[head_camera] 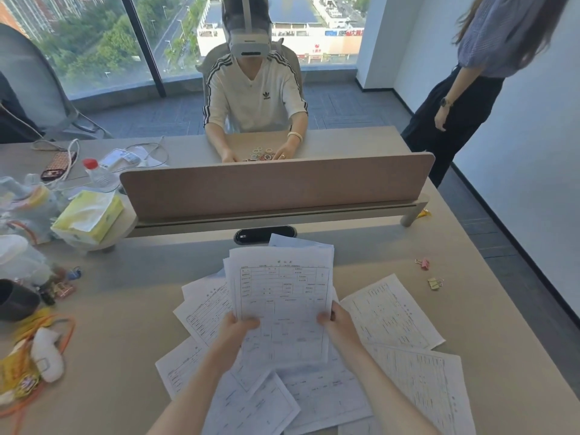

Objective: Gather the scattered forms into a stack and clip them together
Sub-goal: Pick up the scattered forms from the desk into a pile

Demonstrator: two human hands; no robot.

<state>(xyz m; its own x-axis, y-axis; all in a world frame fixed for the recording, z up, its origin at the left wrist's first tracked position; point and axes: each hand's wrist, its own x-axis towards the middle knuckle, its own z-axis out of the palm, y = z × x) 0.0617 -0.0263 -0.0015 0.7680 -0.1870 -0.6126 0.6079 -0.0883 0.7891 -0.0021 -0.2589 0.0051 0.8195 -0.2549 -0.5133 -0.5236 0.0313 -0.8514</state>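
Bare desk (131, 309) lies open between the loose forms (392, 312) spread at centre and the clutter along the left edge. That clutter is a tissue pack (89, 216), a dark cup (15, 299), binder clips (64, 288) and an orange cord (59, 334). To the right, open tabletop surrounds a pink binder clip (423, 263) and a yellow binder clip (434, 283), both well apart from the papers. Ahead, the upright divider panel (276, 186) walls off the far side; a dark device (251, 236) sits at its foot.

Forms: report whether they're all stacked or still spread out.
Partly stacked: both hands hold a stack of forms, while other loose sheets lie spread on the desk.
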